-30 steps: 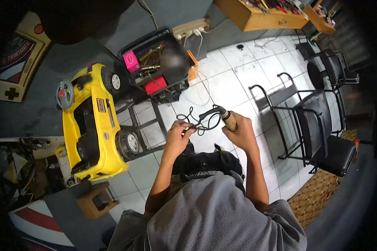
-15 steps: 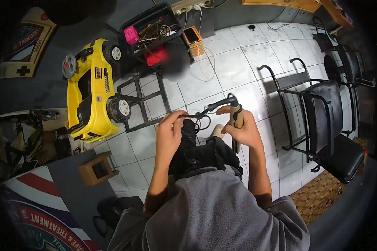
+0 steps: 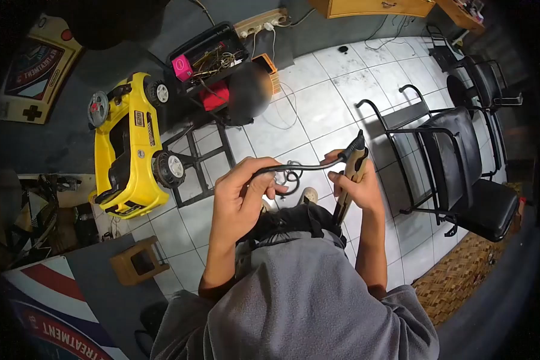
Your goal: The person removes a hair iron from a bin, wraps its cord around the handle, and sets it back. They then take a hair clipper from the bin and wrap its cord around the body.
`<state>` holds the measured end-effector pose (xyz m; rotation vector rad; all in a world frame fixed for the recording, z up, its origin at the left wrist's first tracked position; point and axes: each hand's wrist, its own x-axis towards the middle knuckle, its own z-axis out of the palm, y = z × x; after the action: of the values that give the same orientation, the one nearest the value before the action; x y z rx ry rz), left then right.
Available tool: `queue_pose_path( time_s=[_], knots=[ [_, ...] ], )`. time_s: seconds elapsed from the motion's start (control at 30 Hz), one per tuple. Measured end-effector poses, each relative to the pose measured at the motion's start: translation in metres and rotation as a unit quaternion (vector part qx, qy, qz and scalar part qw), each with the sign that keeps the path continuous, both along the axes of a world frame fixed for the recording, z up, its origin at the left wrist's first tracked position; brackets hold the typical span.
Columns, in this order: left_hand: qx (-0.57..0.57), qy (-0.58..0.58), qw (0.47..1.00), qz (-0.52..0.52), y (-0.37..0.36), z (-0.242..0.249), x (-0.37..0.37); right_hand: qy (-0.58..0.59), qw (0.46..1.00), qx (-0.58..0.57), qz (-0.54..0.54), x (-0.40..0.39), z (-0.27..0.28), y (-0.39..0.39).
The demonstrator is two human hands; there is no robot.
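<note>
My right hand (image 3: 362, 191) is closed around a beige and black hair straightener (image 3: 357, 167). The cord end of the straightener points up and away from me, while its lower end hangs near my lap. From that end a black cord (image 3: 312, 167) runs left to my left hand (image 3: 239, 195), whose fingers are wrapped round it. Below the taut stretch, a small loop of cord dangles by my left fingertips. My right palm hides part of the straightener's body.
A yellow toy car (image 3: 139, 150) stands at the left by a black metal frame (image 3: 207, 159). Behind it is a black tray (image 3: 222, 60) with cables and a pink box. Black chairs (image 3: 456, 144) are at the right. A cardboard box (image 3: 139, 259) lies lower left.
The straightener has tilted, its cord end moving to the right. My left hand has come slightly up and closer, and the cord between my hands is stretched straighter. The whole view has shifted a little.
</note>
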<state>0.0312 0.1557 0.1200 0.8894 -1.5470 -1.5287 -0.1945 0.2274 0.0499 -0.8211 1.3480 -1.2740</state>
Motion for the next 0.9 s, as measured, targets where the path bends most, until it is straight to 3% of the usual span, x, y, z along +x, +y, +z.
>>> queue_pose_path(
  time_s=[0.1, 0.3, 0.37, 0.4, 0.43, 0.5, 0.57, 0.63, 0.67, 0.7, 0.77, 0.83, 0.9],
  knots=[
    [-0.052, -0.016, 0.998, -0.03, -0.005, 0.001, 0.01, -0.019, 1.0, -0.009, -0.008, 0.01, -0.008, 0.001],
    [0.011, -0.096, 0.994, -0.043, -0.001, -0.012, 0.022, -0.004, 0.999, -0.02, -0.028, 0.044, 0.016, 0.001],
    [0.027, -0.155, 0.979, -0.129, 0.0, -0.022, 0.027, 0.07, 0.998, 0.006, -0.005, 0.053, 0.021, 0.003],
    [-0.02, -0.118, 0.984, -0.13, 0.004, -0.029, 0.026, 0.09, 0.996, 0.013, -0.011, 0.062, 0.032, 0.002],
    [-0.026, -0.107, 0.981, -0.159, 0.006, -0.034, 0.027, 0.141, 0.99, -0.001, -0.029, 0.071, 0.029, 0.003],
    [-0.004, -0.017, 0.993, -0.119, 0.014, -0.046, 0.022, 0.224, 0.973, -0.016, -0.054, 0.085, 0.033, 0.003],
    [-0.031, -0.023, 0.988, -0.151, 0.008, -0.064, 0.019, 0.25, 0.966, 0.001, -0.061, 0.096, 0.046, 0.002],
    [-0.014, -0.013, 0.98, -0.197, 0.01, -0.097, 0.019, 0.105, 0.989, -0.053, -0.092, 0.104, 0.053, 0.001],
    [0.055, -0.024, 0.967, -0.248, 0.015, -0.104, 0.022, 0.087, 0.991, -0.055, -0.085, 0.106, 0.062, 0.002],
    [0.033, 0.001, 0.964, -0.263, 0.023, -0.103, 0.02, 0.093, 0.99, -0.057, -0.089, 0.108, 0.062, -0.001],
    [-0.013, -0.054, 0.979, -0.196, 0.041, -0.099, 0.017, 0.014, 0.986, -0.123, -0.115, 0.111, 0.06, -0.009],
    [-0.023, -0.064, 0.984, -0.164, 0.038, -0.098, 0.015, 0.02, 0.991, -0.106, -0.085, 0.115, 0.06, -0.006],
    [-0.033, -0.076, 0.987, -0.136, 0.039, -0.103, 0.018, 0.218, 0.964, -0.144, -0.039, 0.118, 0.056, 0.0]
  ],
)
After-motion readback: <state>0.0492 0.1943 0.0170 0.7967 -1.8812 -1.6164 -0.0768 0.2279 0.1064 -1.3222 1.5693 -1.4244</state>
